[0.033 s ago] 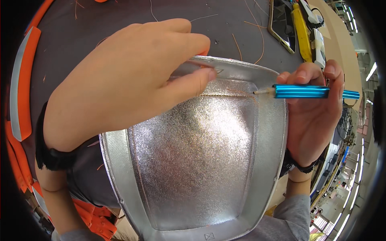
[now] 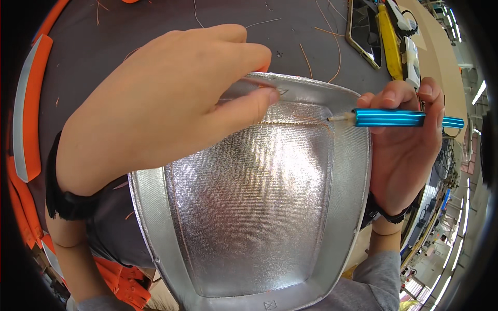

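The left hand reaches across the far left of the silver metallic-fabric piece and pinches its far rim, the thumb lying inside and the bent fingers over the outer side. The right hand, palm toward the camera, has its fingers curled around a shiny blue pen-like marker, which lies level across them. The marker's pale, narrow nib points left, over the inside of the fabric piece's far right corner, near the end of a stitched line; whether nib and fabric touch, I cannot tell. The right hand is just beside the piece's right rim, and contact there is also unclear.

The fabric piece is shallow and tray-like, with raised sides and a seam around its base. It is tilted toward the wearer, its far part over the dark bench and its lower part reaching past the bench's near edge.

Toward the bench's far right corner are a smartphone with a dark screen, a yellow-handled tool and a white-handled tool. Loose orange thread lies beyond the fabric piece. Along the bench's left edge is an orange strip with a grey border
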A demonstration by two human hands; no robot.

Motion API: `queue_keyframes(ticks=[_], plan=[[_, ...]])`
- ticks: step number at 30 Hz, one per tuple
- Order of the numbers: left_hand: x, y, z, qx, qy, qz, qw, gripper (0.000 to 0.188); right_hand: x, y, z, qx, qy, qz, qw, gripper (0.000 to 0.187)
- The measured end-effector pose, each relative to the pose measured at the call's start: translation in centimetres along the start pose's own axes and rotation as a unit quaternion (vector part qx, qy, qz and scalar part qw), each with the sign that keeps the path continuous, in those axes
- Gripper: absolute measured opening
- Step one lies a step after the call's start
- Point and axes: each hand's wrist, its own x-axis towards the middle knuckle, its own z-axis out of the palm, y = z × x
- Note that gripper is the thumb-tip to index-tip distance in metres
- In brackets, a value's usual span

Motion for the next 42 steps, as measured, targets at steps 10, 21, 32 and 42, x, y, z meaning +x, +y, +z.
queue_keyframes(ticks=[10, 21, 32, 42], plan=[[0.14, 0.07, -0.06, 0.0, -0.004, 0.01, 1.0, 0.016, -0.05, 0.08, -0.21, 0.015, -0.014, -0.001, 1.0, 0.023], [0.07, 0.24, -0.06, 0.008, 0.002, 0.013, 1.0, 0.015, -0.13, -0.19, -0.1, -0.015, -0.017, 0.001, 1.0, 0.023], [-0.08, 0.42, -0.15, 0.037, -0.003, 0.024, 0.999, 0.025, -0.21, -0.2, 0.07, -0.008, -0.011, 0.0, 1.0, 0.024], [0.2, 0.17, 0.19, 0.041, 0.002, 0.024, 0.999, 0.018, -0.11, 0.02, -0.29, -0.019, -0.016, -0.008, 1.0, 0.024]])
